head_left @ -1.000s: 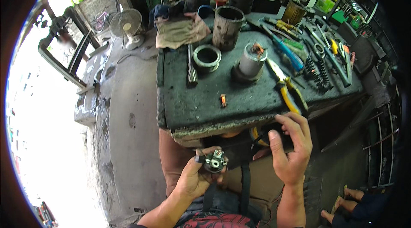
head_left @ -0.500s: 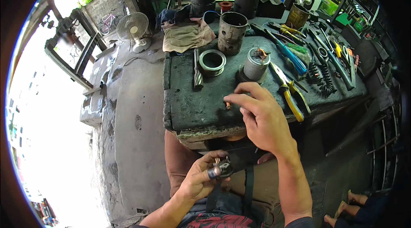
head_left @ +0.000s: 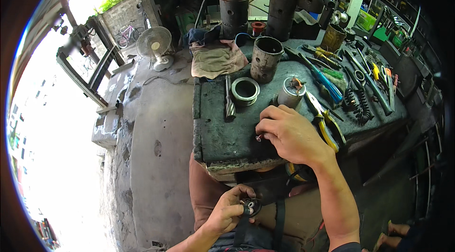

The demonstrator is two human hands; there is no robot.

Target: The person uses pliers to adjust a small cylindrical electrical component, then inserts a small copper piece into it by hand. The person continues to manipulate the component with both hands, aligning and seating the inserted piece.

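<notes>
Right hand [head_left: 290,134] pinches a small orange-tipped part [head_left: 259,137] on the workbench [head_left: 222,143], fingers closed. Left hand [head_left: 229,210], below the workbench, grips a small dark round component [head_left: 250,207].

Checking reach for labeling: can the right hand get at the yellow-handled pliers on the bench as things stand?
Probably yes. The right hand rests on the bench, fingertips at a small part, and the pliers lie just beside it, uncovered. The left hand is low, holding a small round part.

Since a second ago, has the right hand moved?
Yes. The right hand went from the workbench's front edge onto its top, fingers now at the small orange part near the yellow-handled pliers.
</notes>
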